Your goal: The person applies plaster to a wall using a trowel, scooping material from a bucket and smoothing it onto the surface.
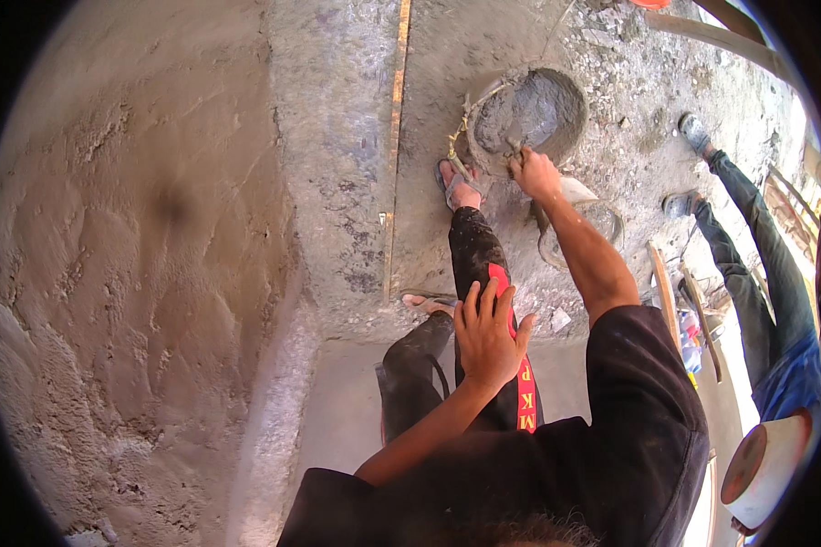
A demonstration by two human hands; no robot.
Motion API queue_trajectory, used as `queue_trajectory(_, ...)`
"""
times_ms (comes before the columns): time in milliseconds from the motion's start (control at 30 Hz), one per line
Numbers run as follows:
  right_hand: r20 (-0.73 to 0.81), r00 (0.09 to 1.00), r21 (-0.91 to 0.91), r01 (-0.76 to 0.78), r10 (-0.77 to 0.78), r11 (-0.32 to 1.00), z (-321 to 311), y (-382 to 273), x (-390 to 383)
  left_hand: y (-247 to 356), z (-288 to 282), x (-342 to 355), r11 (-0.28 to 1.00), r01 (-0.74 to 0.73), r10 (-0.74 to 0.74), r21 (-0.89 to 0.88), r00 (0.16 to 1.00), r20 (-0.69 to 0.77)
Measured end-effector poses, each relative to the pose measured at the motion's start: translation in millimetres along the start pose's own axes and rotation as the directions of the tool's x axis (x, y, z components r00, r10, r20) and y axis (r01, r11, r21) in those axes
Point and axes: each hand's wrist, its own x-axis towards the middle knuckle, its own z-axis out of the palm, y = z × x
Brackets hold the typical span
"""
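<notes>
Grey mortar in the bucket, just beyond the right hand gripping a tool, could be splashed by a jerk; the left hand is spread, unclenched, on a leg.

The person wore a black short-sleeved shirt, its wide right sleeve ending near the elbow. The trousers were black too, flecked with pale spots, and down one leg ran a bright red stripe with yellow lettering. Open footwear left the toes bare. Both the left hand and right hand were ungloved, the forearms uncovered.
</notes>
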Motion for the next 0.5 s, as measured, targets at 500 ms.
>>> queue_trajectory(500, -0.386, 0.922, 0.38, 0.18, -0.022, 0.907, -84, -23, -131, -43, 43, -78, 0.977, -0.172, 0.155, -0.123, 0.978, -0.137)
